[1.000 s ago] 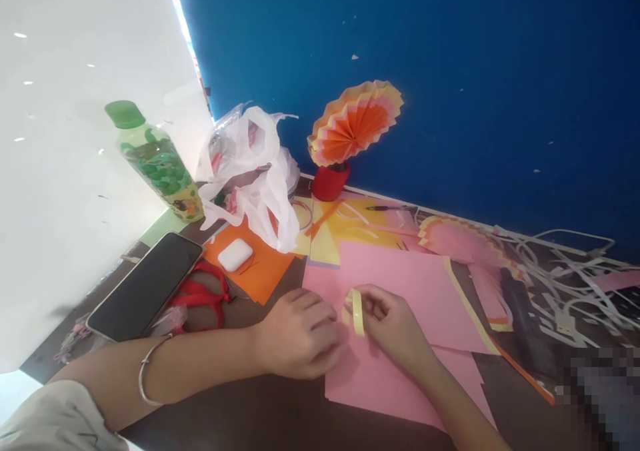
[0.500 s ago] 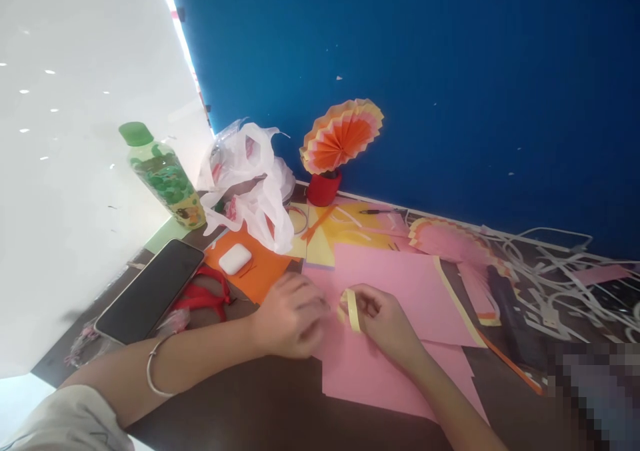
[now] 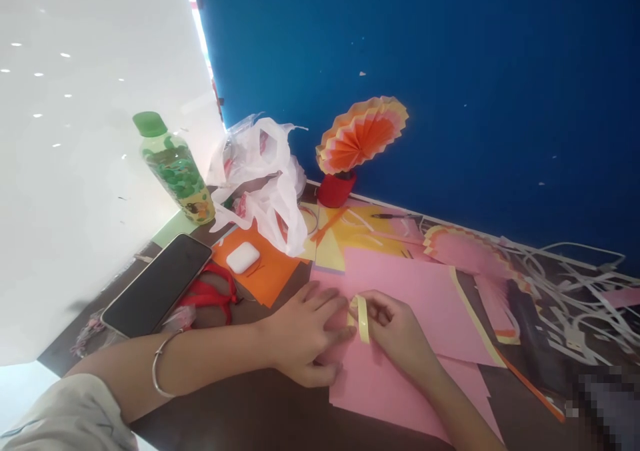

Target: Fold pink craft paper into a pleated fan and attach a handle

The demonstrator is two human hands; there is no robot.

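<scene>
My left hand (image 3: pixel 313 334) lies spread over the left edge of the pink paper sheets (image 3: pixel 395 274), its fingers apart and pointing right. Just beside its fingertips, my right hand (image 3: pixel 393 328) pinches a narrow pale yellow strip (image 3: pixel 363 321), which curves down in a loop toward the paper. Whether the strip is paper or tape I cannot tell. A pale yellow border runs along the right side of the top pink sheet. Behind the sheets lie yellow paper (image 3: pixel 360 228) and a dark pen (image 3: pixel 393 216).
On the left are a phone (image 3: pixel 157 284), red scissors-like handles (image 3: pixel 210 288), a white earbud case (image 3: pixel 243 258) on orange paper (image 3: pixel 273 284), and a green-capped bottle (image 3: pixel 175 174). White plastic bags (image 3: pixel 280 204) and a pleated paper fan (image 3: pixel 365 138) stand behind. White cables (image 3: pixel 565 304) tangle at right.
My left hand has flattened and spread out over the pink paper. My right hand still pinches the yellow strip. The whole view has shifted slightly.
</scene>
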